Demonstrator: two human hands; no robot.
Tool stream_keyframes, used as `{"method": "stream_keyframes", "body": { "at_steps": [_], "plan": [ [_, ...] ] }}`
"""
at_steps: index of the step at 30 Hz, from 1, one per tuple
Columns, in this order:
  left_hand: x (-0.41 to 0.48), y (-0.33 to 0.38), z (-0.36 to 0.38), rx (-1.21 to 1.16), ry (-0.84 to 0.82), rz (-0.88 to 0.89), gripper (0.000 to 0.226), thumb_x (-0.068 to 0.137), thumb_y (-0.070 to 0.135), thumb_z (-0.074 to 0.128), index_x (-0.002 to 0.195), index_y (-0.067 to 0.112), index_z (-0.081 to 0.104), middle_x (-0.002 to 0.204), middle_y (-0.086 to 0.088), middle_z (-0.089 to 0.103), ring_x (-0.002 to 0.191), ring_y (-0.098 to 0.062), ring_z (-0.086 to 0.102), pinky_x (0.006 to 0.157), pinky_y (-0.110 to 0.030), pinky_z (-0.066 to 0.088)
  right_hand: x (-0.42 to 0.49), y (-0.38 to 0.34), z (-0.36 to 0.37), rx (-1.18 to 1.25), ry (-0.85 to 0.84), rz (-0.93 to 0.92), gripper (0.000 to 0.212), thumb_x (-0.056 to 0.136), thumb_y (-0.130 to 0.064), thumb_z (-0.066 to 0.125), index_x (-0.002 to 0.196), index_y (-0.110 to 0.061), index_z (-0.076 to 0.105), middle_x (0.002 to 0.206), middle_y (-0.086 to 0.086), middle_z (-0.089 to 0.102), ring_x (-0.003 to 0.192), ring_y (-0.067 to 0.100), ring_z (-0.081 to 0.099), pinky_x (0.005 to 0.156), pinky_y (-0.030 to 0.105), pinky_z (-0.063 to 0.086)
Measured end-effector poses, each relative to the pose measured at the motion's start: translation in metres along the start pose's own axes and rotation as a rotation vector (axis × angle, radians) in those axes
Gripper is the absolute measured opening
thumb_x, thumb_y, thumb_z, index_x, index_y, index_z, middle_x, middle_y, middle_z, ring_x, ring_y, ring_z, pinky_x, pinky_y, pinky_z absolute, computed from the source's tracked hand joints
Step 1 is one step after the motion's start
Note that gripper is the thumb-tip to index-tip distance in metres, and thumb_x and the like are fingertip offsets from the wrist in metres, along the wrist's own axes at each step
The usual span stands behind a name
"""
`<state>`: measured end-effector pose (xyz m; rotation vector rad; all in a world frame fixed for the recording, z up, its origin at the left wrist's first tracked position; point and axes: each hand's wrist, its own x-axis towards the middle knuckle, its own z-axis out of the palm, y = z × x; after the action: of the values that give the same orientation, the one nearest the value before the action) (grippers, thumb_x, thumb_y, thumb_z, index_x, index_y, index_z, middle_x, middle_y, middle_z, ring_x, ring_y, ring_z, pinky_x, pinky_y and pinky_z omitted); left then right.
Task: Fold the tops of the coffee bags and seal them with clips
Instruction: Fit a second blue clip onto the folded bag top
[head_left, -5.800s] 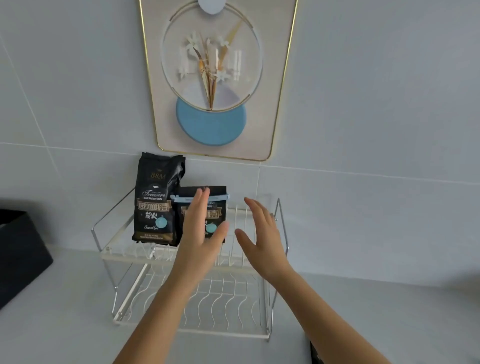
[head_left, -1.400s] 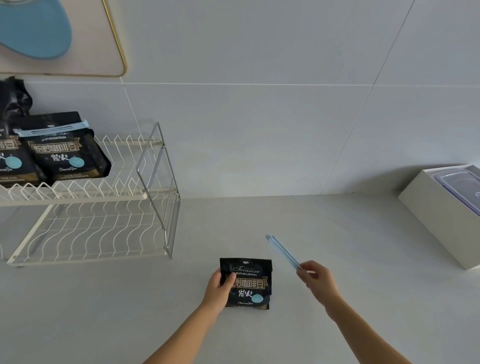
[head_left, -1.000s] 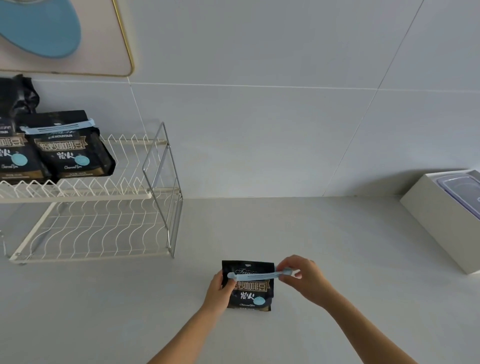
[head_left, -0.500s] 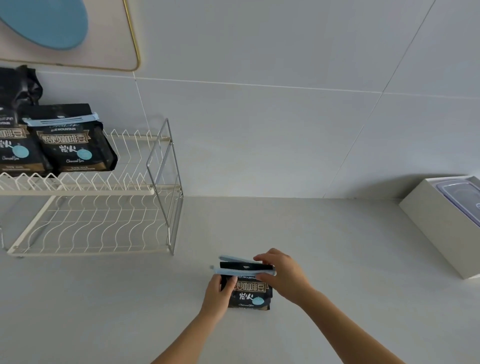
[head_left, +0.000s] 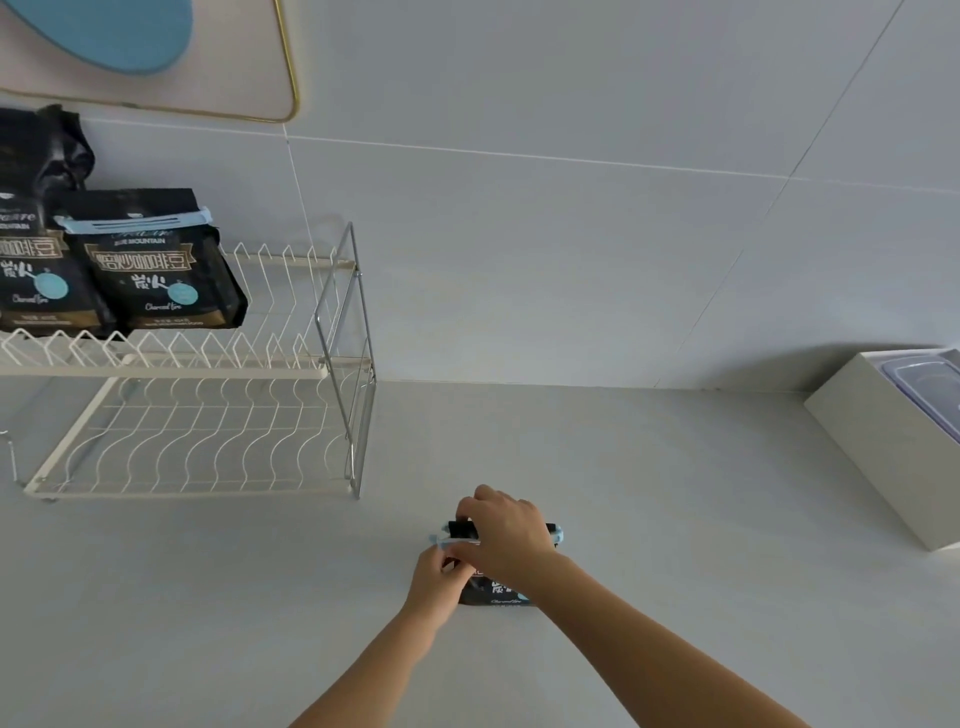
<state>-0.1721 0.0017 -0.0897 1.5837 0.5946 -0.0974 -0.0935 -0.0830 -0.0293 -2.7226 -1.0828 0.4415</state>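
Head camera, angled down, countertop seemingly near

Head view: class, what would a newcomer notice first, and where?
Low in the middle, the right hand curls over a light blue clip across the top of a black coffee bag on the counter, while the left hand grips its left side. At upper left, a white wire rack holds more black bags, one already clipped.

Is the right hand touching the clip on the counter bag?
Touching. The head view shows the right hand with its fingers curled over the clip across the top of the bag, no gap visible.
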Motion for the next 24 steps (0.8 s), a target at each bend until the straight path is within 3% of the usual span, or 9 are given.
{"method": "stream_keyframes", "body": {
  "at_steps": [4,10,14,18,22,24],
  "plan": [
    [-0.001,0.002,-0.001,-0.012,-0.01,-0.016,0.017,0.083,0.009,0.059,0.067,0.011,0.064,0.065,-0.005,0.061,0.065,-0.014,0.055,0.057,-0.021,0.039,-0.001,-0.004,0.004,0.037,0.018,0.014,0.036,0.081,-0.055,0.053,0.098,-0.024,0.057,0.094,-0.002,0.051,0.079,0.021,0.057,0.064,0.029,0.038],
    [-0.003,0.002,-0.007,0.001,-0.037,-0.001,0.01,0.084,0.012,0.059,0.076,0.016,0.064,0.076,-0.012,0.065,0.074,-0.019,0.058,0.064,-0.027,0.043,0.003,-0.009,0.008,0.038,0.056,0.009,0.032,0.083,-0.054,0.05,0.085,-0.024,0.06,0.085,-0.004,0.054,0.072,0.017,0.055,0.058,0.028,0.034],
    [-0.003,0.002,-0.007,-0.013,-0.053,-0.003,0.012,0.083,0.008,0.059,0.072,0.012,0.063,0.076,-0.014,0.063,0.074,-0.019,0.056,0.064,-0.027,0.041,0.003,-0.009,0.009,0.054,0.07,0.018,0.029,0.081,-0.052,0.049,0.077,-0.024,0.057,0.076,-0.007,0.052,0.066,0.015,0.05,0.055,0.028,0.032],
    [-0.004,-0.001,-0.009,-0.011,-0.059,0.011,0.012,0.081,0.009,0.06,0.081,-0.002,0.065,0.077,-0.016,0.066,0.073,-0.018,0.058,0.064,-0.024,0.041,0.003,-0.008,0.011,0.072,0.067,0.012,0.029,0.081,-0.05,0.048,0.069,-0.024,0.05,0.071,-0.006,0.049,0.063,0.014,0.047,0.051,0.027,0.029],
    [-0.004,-0.005,-0.011,-0.015,-0.07,-0.043,0.017,0.077,0.013,0.064,0.061,0.014,0.057,0.05,0.009,0.051,0.051,-0.005,0.044,0.047,-0.009,0.032,0.001,-0.005,0.014,0.067,0.077,-0.005,0.029,0.082,-0.048,0.047,0.069,-0.023,0.051,0.07,-0.007,0.047,0.063,0.013,0.045,0.048,0.023,0.024],
    [-0.004,-0.005,-0.012,-0.023,-0.067,-0.061,0.025,0.076,0.012,0.064,0.054,0.021,0.056,0.044,0.013,0.051,0.045,-0.001,0.043,0.043,-0.008,0.031,0.0,-0.006,0.015,0.069,0.089,-0.015,0.025,0.081,-0.047,0.049,0.071,-0.024,0.052,0.071,-0.008,0.047,0.064,0.012,0.045,0.049,0.023,0.025]
  ]
}}
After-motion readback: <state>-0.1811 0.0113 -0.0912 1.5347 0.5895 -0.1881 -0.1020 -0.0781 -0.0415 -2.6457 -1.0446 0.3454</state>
